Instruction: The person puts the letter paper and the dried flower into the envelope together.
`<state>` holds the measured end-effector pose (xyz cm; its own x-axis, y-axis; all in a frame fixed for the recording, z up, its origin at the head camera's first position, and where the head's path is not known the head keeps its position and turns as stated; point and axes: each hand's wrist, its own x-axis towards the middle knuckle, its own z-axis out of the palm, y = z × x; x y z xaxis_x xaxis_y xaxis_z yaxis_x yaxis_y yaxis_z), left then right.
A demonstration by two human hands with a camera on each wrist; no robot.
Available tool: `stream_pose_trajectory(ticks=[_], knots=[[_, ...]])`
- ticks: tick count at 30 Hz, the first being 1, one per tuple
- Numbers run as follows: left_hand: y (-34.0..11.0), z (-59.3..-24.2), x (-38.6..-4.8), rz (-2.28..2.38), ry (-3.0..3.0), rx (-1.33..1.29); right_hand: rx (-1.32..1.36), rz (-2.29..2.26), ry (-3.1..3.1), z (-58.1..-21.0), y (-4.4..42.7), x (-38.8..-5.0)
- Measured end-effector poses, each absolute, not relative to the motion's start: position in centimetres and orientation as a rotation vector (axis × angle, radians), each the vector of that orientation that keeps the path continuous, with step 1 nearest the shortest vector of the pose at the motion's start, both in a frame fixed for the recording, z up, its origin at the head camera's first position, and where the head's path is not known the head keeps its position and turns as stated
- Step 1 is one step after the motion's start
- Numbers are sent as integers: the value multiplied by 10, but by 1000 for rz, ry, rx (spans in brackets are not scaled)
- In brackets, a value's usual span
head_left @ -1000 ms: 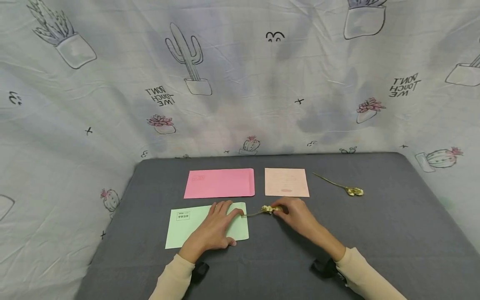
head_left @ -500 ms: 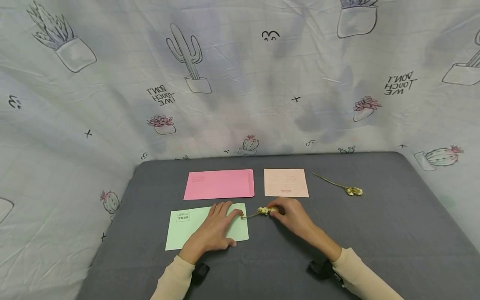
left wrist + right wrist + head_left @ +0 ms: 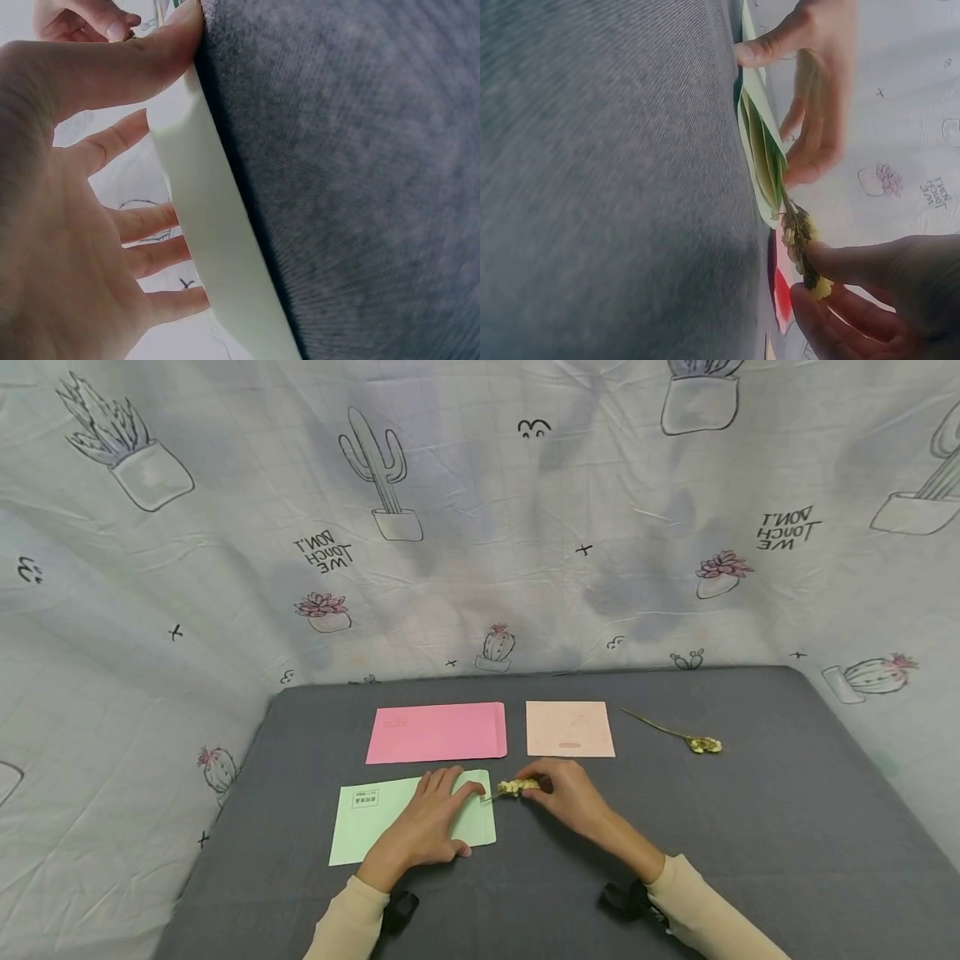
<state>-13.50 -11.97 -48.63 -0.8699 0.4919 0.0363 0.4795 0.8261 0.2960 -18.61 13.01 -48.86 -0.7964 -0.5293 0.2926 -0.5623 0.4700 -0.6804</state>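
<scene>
1. Left hand [image 3: 422,828]: fingers spread, none curled round anything; thumb at the near edge of the green envelope [image 3: 369,810], fingertips across its face; likely steadying the paper and keeping its mouth raised.
2. Right hand [image 3: 572,795]: thumb and fingers pinch the dried flower [image 3: 516,787] by its head; this leaves the thin stem free, pointing left.
3. Flower: at the envelope's right end, stem tip at the mouth; how far inside, if at all, I cannot tell; head crumpled, pale yellow, brittle by the look of it.
4. Green envelope: smooth, thin paper; mouth bowed open in layers in the right wrist view.
5. Beyond: pink envelope [image 3: 437,733] far left, flat; peach paper [image 3: 570,729] right of it, squarer; second dried flower [image 3: 703,744] farther right, stem slanting far-left.
6. Bench [image 3: 697,827]: grey woven cover; cactus-print cloth [image 3: 487,568] hangs, creased, behind.
</scene>
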Motion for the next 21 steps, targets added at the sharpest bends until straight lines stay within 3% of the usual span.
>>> stream_pose_trajectory(ticks=[21], knots=[[-120, -485, -134, 452, 2970, 792, 1017, 1314, -2689, -490, 111, -182]])
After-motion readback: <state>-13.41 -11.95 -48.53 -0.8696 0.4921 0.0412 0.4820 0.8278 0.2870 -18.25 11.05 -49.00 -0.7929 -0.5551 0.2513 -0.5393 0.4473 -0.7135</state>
